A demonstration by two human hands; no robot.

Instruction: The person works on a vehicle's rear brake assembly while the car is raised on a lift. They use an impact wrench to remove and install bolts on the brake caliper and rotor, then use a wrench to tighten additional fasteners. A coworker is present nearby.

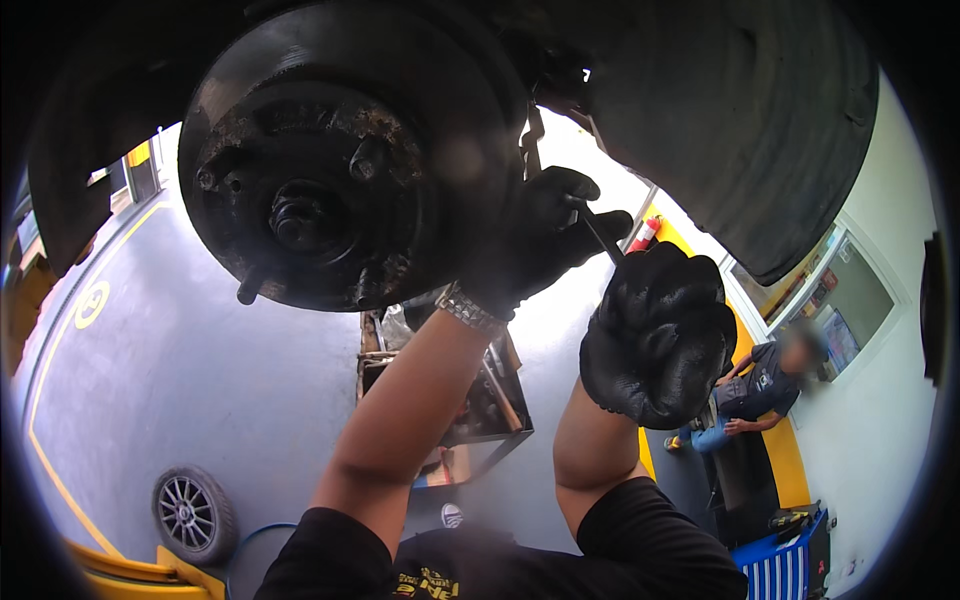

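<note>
Wheel hub (303, 218) and dark brake disc (465, 130) fill the upper left of your view, raised in front of you, with studs jutting from the hub's face and rusty patches around it. Your left hand (555, 235), black-gloved, is up just beside the disc's right edge, its fingers bent and reaching toward the right; whether they close on anything cannot be told, since dark glove and dark parts run together. Your right hand (660, 340), also gloved in black, is balled into a fist lower and farther right, curled around the lower end of a thin metal shaft (600, 232). That shaft slants up and left from your fist, its upper end at your left hand's fingers; the part inside your fist is hidden. You wear a metal-banded watch (470, 308) on your left wrist. Above your right hand hangs a dark curved panel (730, 130). Below and beyond your forearms stands a cart (505, 445) loaded with jumbled items too shadowed to name. A wheel with a spoked rim (190, 512) lies on the grey floor (260, 390) at lower left, and a red fire extinguisher (646, 234) shows just above your right fist. Off to the right, another person (762, 385) in a dark shirt and blue trousers sits beneath a window (845, 285).
</note>
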